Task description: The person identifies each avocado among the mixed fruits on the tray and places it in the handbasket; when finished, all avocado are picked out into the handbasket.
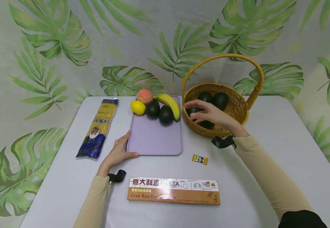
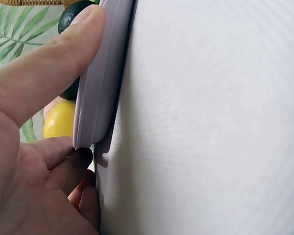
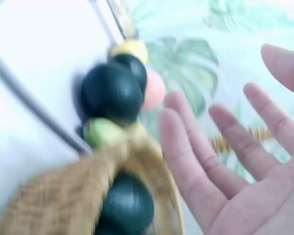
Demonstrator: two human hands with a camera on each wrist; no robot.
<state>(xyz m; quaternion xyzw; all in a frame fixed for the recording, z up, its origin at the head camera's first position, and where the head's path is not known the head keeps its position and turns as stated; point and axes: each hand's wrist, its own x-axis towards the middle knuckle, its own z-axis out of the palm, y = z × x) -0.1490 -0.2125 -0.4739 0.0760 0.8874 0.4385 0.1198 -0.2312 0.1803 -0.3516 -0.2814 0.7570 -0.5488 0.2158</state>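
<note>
My left hand [image 1: 119,151] holds the front left corner of a lilac tray [image 1: 156,139], thumb along the front rim and fingers at the left side. The left wrist view shows the thumb [image 2: 73,54] against the tray edge [image 2: 95,103]. On the tray's far part lie two dark avocados [image 1: 166,115], a banana [image 1: 170,104], a peach [image 1: 145,96] and a lemon [image 1: 138,107]. Over the left side of a wicker basket [image 1: 236,110] hovers my right hand [image 1: 211,112], fingers spread and holding nothing. Several avocados [image 1: 220,100] sit inside the basket, partly hidden by that hand.
The basket's tall handle [image 1: 223,56] arches above it. A yellow and blue pasta bag [image 1: 99,128] lies at the left. Nearer me are a small wrapped candy [image 1: 200,159] and a flat pasta box [image 1: 173,191]. Behind the table hangs a leaf-patterned cloth [image 1: 125,47].
</note>
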